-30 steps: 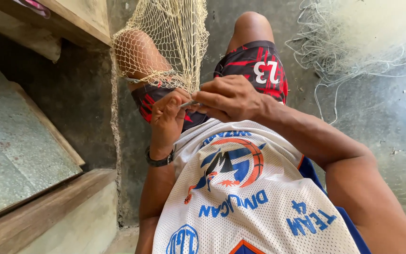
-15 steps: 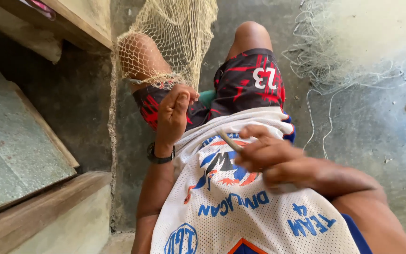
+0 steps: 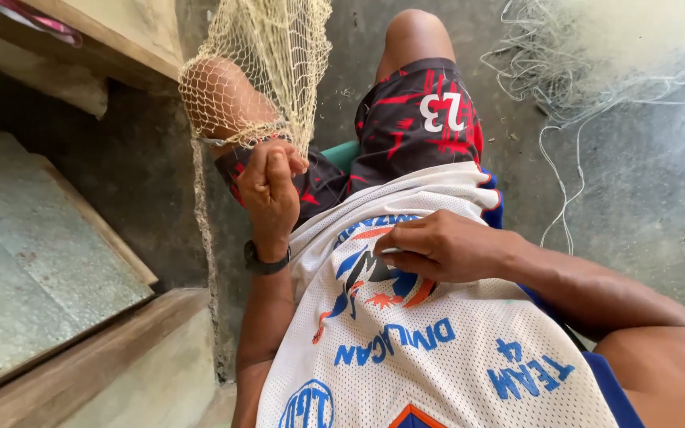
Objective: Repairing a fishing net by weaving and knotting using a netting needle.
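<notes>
Left hand (image 3: 269, 184) on cream net (image 3: 267, 59)

The left hand (image 3: 271, 186) is reaching forward with its arm straight, fingers curled shut in a pinching fist. The right hand (image 3: 438, 247) is lying drawn back against the belly, fingers folded closed, elbow bent.

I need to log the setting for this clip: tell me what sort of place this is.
Probably a fishing household's yard or work shed. A cream fishing net hangs over the seated person's knee, pinched by the left hand; loose white line lies tangled on the bare concrete floor; rough wooden boards run alongside.
</notes>
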